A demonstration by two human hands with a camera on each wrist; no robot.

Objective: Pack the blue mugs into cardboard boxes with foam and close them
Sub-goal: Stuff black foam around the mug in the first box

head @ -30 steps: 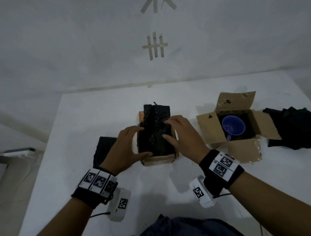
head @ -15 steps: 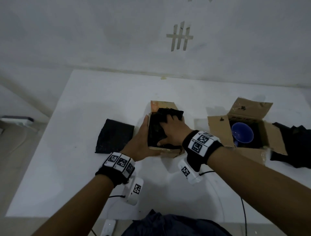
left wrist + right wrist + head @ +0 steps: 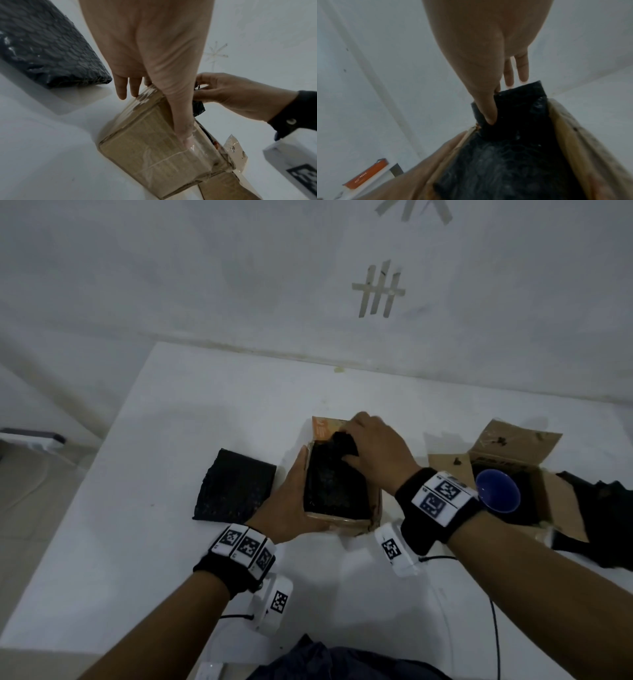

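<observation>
A small cardboard box (image 3: 346, 520) stands mid-table with a black foam sheet (image 3: 332, 484) lying over its open top. My left hand (image 3: 291, 501) lies flat against the box's left side, fingers (image 3: 123, 88) straight, thumb on the near face. At the far end, my right hand (image 3: 371, 451) pinches the foam's upturned end (image 3: 518, 102), thumb pressed into it. To the right, a second box (image 3: 507, 446) stands open with a blue mug (image 3: 498, 491) inside. No mug shows in the middle box.
A spare black foam sheet (image 3: 234, 486) lies flat just left of the box. A dark heap of more foam (image 3: 603, 508) sits at the table's right edge. Cables (image 3: 493, 628) trail from the wrist cameras over the near edge. The wall rises behind the table.
My right hand has moved from the middle of the foam to its far end and taken hold of it there. The left hand stays against the box's left side.
</observation>
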